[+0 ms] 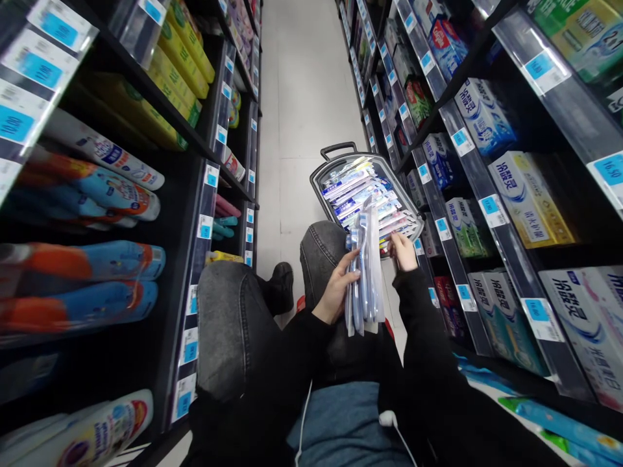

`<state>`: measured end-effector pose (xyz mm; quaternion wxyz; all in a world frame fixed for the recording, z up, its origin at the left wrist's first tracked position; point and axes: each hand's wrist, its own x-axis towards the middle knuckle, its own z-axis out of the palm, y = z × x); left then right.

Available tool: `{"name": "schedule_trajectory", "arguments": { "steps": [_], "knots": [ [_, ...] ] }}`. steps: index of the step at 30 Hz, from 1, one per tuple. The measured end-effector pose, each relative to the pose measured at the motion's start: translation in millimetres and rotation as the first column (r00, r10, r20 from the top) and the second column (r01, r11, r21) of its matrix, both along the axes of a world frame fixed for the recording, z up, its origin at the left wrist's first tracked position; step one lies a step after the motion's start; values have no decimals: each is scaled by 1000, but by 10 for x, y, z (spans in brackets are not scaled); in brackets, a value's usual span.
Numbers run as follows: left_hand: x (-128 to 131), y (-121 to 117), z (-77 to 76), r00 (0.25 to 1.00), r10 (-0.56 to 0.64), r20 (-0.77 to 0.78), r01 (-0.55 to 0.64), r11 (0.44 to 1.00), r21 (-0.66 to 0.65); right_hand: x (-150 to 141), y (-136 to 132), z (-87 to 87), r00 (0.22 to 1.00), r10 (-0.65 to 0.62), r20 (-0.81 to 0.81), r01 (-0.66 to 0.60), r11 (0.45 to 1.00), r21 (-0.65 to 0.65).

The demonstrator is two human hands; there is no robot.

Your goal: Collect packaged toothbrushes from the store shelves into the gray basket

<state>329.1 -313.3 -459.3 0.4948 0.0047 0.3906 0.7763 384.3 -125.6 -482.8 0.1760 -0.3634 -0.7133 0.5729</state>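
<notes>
Clear, glossy plastic on the toothbrush packs (365, 279); smooth, shiny plastic on the basket's rim (318, 188); matt, faded denim-like cloth over the knees (226, 324); dull black cloth sleeves (428, 324); pale floor (306, 84), smooth with a soft sheen.

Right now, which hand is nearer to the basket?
Right. The right hand is at the near right corner of the basket; the left hand is farther back, toward the body, holding toothbrush packs.
</notes>
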Motion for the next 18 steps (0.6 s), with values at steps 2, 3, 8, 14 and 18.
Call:
{"name": "schedule_trajectory", "arguments": {
  "steps": [2,3,8,14,18],
  "knots": [
    [13,21,9,994,-3,-110,-2,999,-47,256,-371,233,995,38,-89,-39,999,-9],
    [21,32,11,983,-10,-182,-1,998,-62,373,-561,342,994,58,-96,-55,998,33],
    [100,74,10,877,-53,-477,32,998,-52,669,-1092,583,995,12,101,-26,990,140],
    [192,74,72,961,38,-276,-36,999,14,671,-1105,497,999,-32,30,23,965,261],
    [156,43,133,998,15,-60,-15,1000,-5,662,-1165,507,994,-104,32,75,867,492]
  ]
}}
